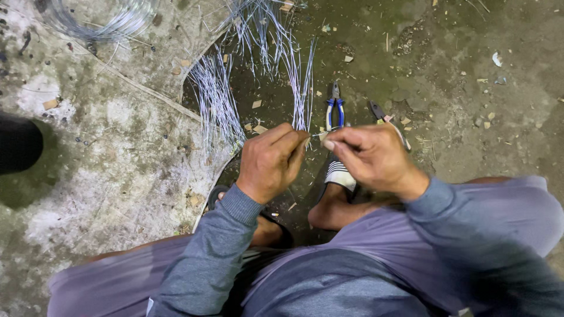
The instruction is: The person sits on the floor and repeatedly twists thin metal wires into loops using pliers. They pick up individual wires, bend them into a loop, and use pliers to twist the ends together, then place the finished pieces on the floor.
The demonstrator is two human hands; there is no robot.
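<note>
Rough concrete floor (117,152) has cut wire bundles (217,100) fanned out just left of the blue-handled pliers (335,108). Right below the pliers, left hand (270,161) and right hand (370,155) each pinch one end of a short wire piece (316,136), grips pressed tight.

Ahead of the left hand (271,161) and right hand (369,157), the ground is crowded: a bundle of cut wires (217,103) fans out on the left, more wire strands (302,88) rise just beyond the fingers, and blue-handled pliers (335,108) lie close by. The dirt floor (470,105) to the right is open apart from scattered chips. A wire coil (100,23), perhaps loose, sits far left.
</note>
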